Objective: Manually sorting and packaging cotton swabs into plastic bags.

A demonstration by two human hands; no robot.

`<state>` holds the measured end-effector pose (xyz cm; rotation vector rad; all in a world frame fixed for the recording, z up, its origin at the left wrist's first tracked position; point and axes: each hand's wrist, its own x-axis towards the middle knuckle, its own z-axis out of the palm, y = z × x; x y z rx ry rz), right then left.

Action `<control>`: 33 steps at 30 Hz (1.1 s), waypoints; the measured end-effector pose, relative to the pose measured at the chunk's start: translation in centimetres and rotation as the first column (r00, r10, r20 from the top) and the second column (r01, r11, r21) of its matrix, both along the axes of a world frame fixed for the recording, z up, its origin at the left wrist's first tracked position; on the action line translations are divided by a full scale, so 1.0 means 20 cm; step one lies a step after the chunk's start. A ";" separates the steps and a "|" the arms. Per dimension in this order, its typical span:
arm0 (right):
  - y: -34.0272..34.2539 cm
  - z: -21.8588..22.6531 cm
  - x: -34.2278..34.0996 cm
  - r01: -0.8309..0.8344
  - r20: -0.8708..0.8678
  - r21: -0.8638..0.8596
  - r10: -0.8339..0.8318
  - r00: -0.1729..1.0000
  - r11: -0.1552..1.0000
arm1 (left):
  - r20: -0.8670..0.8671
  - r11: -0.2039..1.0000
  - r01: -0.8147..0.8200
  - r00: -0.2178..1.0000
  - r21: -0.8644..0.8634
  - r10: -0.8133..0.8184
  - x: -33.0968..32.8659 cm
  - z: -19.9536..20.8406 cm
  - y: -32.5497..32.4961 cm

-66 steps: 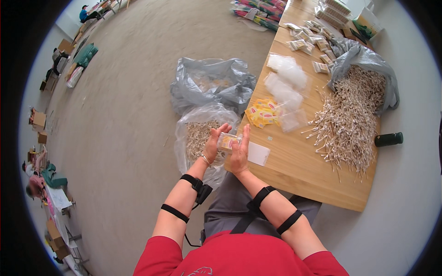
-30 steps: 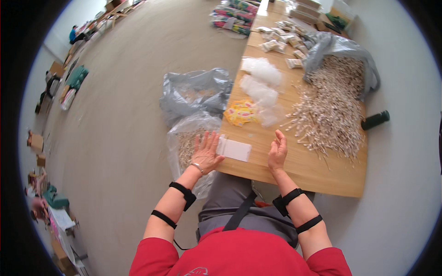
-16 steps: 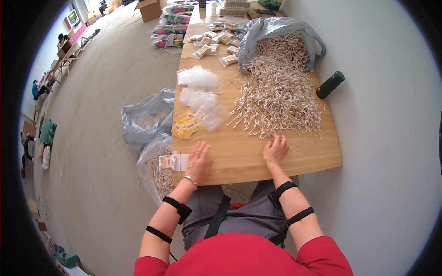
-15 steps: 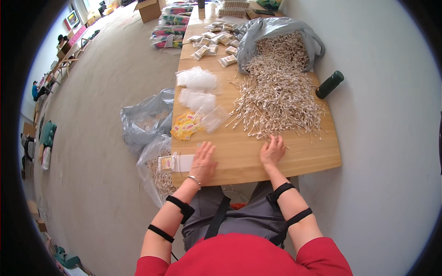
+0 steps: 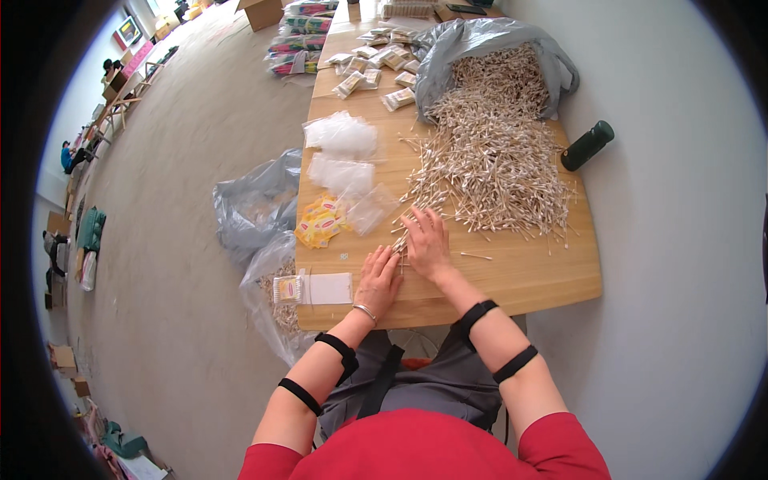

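Observation:
A big heap of cotton swabs (image 5: 500, 172) spreads over the wooden table out of a grey plastic bag (image 5: 436, 56). My right hand (image 5: 426, 242) is at the heap's near left edge, its fingers bent over a small bunch of swabs (image 5: 399, 242). Close beside it, my left hand (image 5: 378, 276) lies low on the tabletop with fingers stretched toward the same bunch. My palms hide part of these swabs. Left of my left hand are a white card (image 5: 330, 289) and a filled pack of swabs (image 5: 287, 290) at the table's edge.
Clear plastic sleeves (image 5: 342, 136) and yellow printed labels (image 5: 319, 222) lie along the left side. Farther back are several finished packs (image 5: 376, 68). A dark green bottle (image 5: 588, 146) stands on the right by the wall. Plastic bags (image 5: 256, 204) sit on the floor at left.
My right hand has moved left from the heap's front edge, toward my left hand. My left hand has shifted right, uncovering the white card. A lone swab now lies right of my right hand.

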<state>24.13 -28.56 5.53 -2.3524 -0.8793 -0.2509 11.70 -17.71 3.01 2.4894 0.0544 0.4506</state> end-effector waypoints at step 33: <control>-0.43 -0.05 -0.01 0.099 0.121 0.039 -0.103 0.987 0.994 | 0.148 0.983 -0.068 0.985 -0.173 0.094 0.03 0.02 0.01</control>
